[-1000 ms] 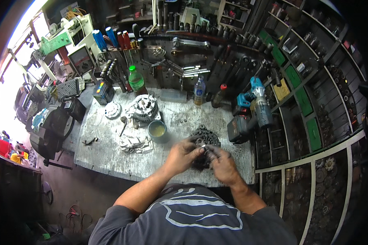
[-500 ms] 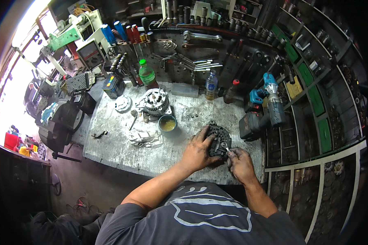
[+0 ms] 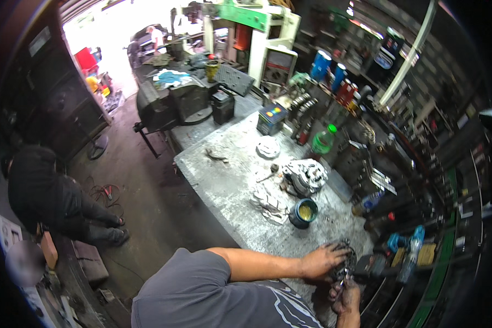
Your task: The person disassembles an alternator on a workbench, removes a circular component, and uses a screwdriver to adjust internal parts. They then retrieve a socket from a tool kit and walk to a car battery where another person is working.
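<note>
Viewpoint has swung toward the wearer's left since half a second ago, so the hands now sit low at the right of the head view, and a person in dark clothing [image 3: 54, 197] shows on the floor at far left. Left hand [image 3: 325, 261]: fingers wide, laid across the dark round part [image 3: 349, 261], which rests at the near right end of the worktop [image 3: 218, 177]. Right hand [image 3: 345, 298]: fingers narrow, holding a slim shiny metal tool [image 3: 343, 281] at the part's near edge, as before; exact contact too small to tell. Nearby on the worktop: blue-grey cup [image 3: 297, 217] with yellowish contents, a crumpled white cloth [image 3: 270, 206] just beside it, a silver slotted housing [image 3: 309, 177] beyond. Farther off: pale disc [image 3: 268, 147], green-capped bottle [image 3: 322, 142]. Red cables [image 3: 108, 191] lie on the floor near the person's feet.
</note>
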